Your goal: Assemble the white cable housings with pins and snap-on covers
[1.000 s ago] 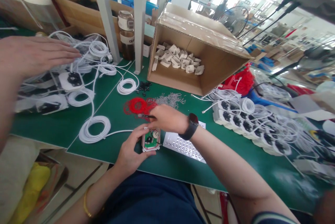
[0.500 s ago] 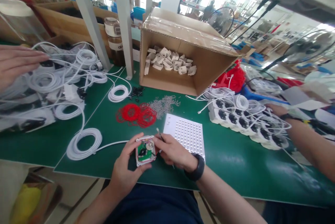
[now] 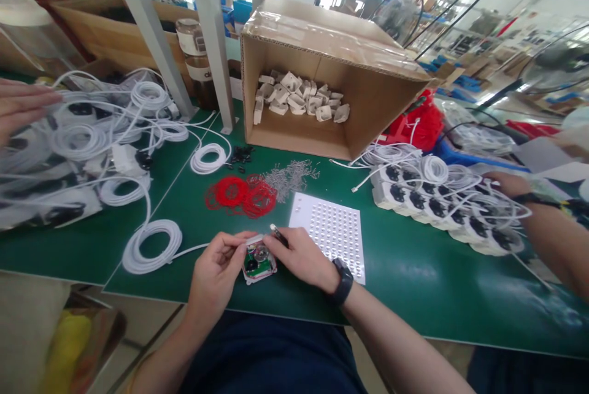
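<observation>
Near the table's front edge is a small white housing with a green circuit board and a round black part inside. My left hand is closed on its upper left edge, thumb and fingers pinching the rim. My right hand rests against its upper right side. A slim dark pen-like tool with a pale tip sticks up from my right hand's grip; its exact kind I cannot make out. A white cable runs from a coil to behind my left hand.
Red rubber rings, small screws and a white sheet with rows of silvery dots lie ahead. Behind stands a cardboard box with white parts. Cabled units lie right, near another person's hand. Another hand reaches in left.
My left hand has shifted its grip from around the housing's sides to its upper left rim. The housing has tilted and sits slightly to the right. The hand at far left has drawn back leftward.
</observation>
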The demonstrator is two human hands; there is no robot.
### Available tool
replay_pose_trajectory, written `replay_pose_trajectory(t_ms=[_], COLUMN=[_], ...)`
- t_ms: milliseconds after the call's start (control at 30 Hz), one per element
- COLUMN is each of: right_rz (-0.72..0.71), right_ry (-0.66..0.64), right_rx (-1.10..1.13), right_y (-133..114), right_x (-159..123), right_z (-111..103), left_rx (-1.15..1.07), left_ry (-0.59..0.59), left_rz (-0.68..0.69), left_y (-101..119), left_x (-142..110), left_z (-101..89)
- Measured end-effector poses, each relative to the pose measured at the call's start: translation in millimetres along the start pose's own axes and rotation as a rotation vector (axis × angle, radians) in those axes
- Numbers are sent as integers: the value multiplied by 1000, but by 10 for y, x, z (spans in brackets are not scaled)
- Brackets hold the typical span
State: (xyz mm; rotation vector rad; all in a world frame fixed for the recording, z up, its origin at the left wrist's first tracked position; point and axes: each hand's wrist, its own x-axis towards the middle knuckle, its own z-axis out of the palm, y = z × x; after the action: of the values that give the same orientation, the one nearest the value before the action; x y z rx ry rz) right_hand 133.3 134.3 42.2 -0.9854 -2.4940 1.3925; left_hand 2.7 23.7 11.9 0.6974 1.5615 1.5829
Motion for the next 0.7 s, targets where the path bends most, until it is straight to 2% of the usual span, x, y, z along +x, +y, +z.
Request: replay_pose_trajectory(t_ms=[300,533,700], right_rz=[-66,-36,-6], right_ry=[-3,-7,-30], right_rx=[28,70,28], right_y=[41,73,57], right_x=[-6,-31,-64], right_z=[50,76,88], left_rx=[84,230,245], left_ry=[-130,-146,-328], left_rz=[25,29,-53], left_y=[35,16,193], left_x=[44,68,193], left_z=[-75,-131,-133])
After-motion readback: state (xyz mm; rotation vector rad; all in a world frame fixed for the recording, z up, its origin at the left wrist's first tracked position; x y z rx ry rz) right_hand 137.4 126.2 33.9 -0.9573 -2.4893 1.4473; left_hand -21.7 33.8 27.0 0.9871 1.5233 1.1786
